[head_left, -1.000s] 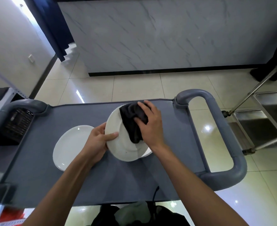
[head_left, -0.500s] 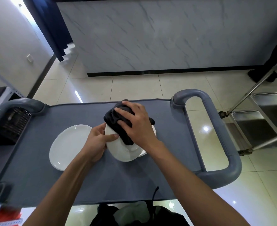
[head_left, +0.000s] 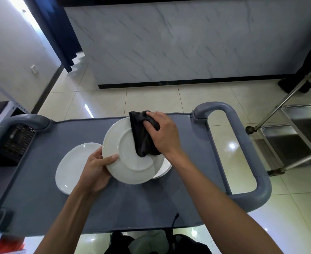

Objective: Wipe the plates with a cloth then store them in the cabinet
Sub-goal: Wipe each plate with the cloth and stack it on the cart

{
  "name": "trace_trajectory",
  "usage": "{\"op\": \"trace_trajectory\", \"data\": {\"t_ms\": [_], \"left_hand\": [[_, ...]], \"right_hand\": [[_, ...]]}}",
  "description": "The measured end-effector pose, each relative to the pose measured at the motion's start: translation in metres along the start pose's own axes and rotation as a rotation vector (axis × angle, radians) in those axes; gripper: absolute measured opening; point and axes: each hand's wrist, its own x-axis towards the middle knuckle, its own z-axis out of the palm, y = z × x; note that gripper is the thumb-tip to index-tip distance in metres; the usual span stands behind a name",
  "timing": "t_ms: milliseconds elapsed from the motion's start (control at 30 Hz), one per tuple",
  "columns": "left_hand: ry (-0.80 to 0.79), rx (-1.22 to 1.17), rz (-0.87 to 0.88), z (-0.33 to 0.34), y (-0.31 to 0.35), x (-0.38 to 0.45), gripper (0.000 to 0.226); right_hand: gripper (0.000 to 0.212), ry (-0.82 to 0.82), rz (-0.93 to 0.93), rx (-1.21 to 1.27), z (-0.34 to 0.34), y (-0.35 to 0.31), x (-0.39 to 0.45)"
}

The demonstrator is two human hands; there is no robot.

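A white plate (head_left: 127,158) is held tilted above the grey cart top (head_left: 44,198), its underside with the foot ring facing me. My left hand (head_left: 96,171) grips its left rim, thumb on the underside. My right hand (head_left: 163,132) holds a black cloth (head_left: 141,138) and presses it against the plate's upper right part. A second white plate (head_left: 72,165) lies flat on the cart to the left. Under the held plate, the edge of another white plate (head_left: 164,170) shows at the right.
The cart has grey loop handles at the right (head_left: 251,162) and the left (head_left: 22,120). A steel trolley (head_left: 297,136) stands on the tiled floor to the right. A marble-faced counter (head_left: 187,43) runs across the back. A dark slotted basket (head_left: 17,142) sits at the left.
The held plate has tipped up so more of its underside faces me. My right hand and the cloth moved from the plate's top centre toward its upper right.
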Motion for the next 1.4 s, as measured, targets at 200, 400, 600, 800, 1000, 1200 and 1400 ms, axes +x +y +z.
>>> {"op": "trace_trajectory", "data": {"t_ms": [200,400,600,800,1000,1200,1400], "left_hand": [[0.068,-0.067,-0.022,-0.004,0.001,0.003,0.034],[0.146,-0.128,0.003,0.003,0.005,0.003,0.027],[0.188,-0.172,0.065,0.011,0.018,0.01,0.031],[0.245,-0.218,0.098,0.024,0.023,0.019,0.032],[0.262,-0.234,0.109,0.038,0.025,0.025,0.035],[0.221,-0.221,0.135,0.037,0.029,0.019,0.033],[0.17,-0.193,0.152,0.019,0.032,0.016,0.03]], "right_hand": [[0.034,0.008,0.171,0.162,-0.001,0.005,-0.012],[0.056,-0.07,0.209,0.156,-0.005,0.011,-0.027],[0.057,-0.053,0.267,0.173,0.002,0.012,-0.044],[0.055,0.01,0.186,0.15,0.013,0.005,-0.063],[0.054,-0.002,-0.003,0.025,0.032,-0.017,-0.077],[0.054,-0.013,-0.235,-0.086,0.04,-0.03,-0.084],[0.054,-0.005,-0.263,-0.113,0.032,-0.012,-0.084]]}}
